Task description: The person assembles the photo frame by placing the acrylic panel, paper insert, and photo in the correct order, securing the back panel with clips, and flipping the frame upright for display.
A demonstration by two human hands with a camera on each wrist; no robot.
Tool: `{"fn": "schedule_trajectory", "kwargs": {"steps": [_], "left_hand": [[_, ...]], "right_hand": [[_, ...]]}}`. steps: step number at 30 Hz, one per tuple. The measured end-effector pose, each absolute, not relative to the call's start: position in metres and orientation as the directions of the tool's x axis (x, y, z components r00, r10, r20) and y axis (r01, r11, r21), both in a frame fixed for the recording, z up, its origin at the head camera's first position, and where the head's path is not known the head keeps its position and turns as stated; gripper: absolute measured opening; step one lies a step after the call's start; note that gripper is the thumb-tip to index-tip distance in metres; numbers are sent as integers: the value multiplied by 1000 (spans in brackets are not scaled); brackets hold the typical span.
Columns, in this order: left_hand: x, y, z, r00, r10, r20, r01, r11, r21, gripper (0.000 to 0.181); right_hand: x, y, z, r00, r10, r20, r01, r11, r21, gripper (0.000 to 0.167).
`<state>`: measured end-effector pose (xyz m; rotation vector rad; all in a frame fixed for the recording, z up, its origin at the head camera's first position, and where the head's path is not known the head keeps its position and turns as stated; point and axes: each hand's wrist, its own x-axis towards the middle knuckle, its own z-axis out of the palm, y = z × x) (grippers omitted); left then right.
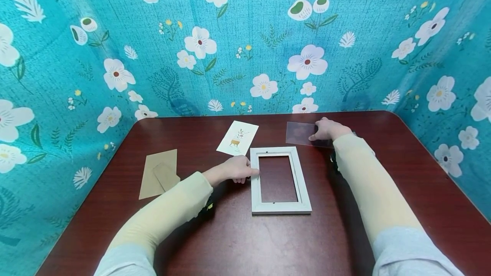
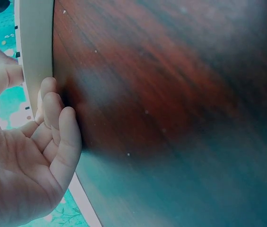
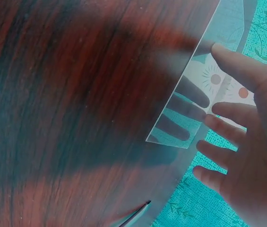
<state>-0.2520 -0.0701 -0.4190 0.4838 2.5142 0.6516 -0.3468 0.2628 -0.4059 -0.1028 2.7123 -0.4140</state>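
Note:
A white picture frame [image 1: 301, 178] without a picture lies on the dark red table. My left hand [image 1: 235, 168] pinches its left side, thumb on top and fingers curled against the outer edge; the left wrist view shows this hand [image 2: 29, 156] close up. Farther back on the right, a clear sheet [image 1: 297, 133] lies flat. Over its right part is my right hand [image 1: 329, 130]. In the right wrist view the thumb of the right hand [image 3: 251, 132] touches the clear sheet [image 3: 213, 66], its other fingers spread and mirrored in the surface.
A white card with a printed deer [image 1: 238, 138] lies behind the frame. At the left is a brown backing board [image 1: 147, 178] with its stand flap. A turquoise flowered cloth [image 1: 238, 54] hangs along the table's back and sides. A thin dark-tipped object [image 3: 140, 212] shows in the right wrist view.

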Motion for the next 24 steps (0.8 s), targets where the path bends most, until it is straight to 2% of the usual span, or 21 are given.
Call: {"fn": "schedule_trajectory", "kwargs": {"steps": [7,12,17,24], "left_hand": [[-253,-69,-419,-816,438,-377,201,827,524,39],[-252,-69,-420,-815,443,-373,211,827,521,39],[-251,-69,-418,-817,442,-371,210,827,522,38],[-251,-70,-416,-816,447,-368,214,823,526,37]], "right_hand": [[-343,266,-398,-859,-149,-490,54,924,-377,95],[-341,268,-396,-862,-157,-482,68,907,-417,94],[-340,267,-396,-893,-153,-424,25,922,-386,93],[-333,266,-390,-925,-131,-356,-30,961,-274,97]]}}
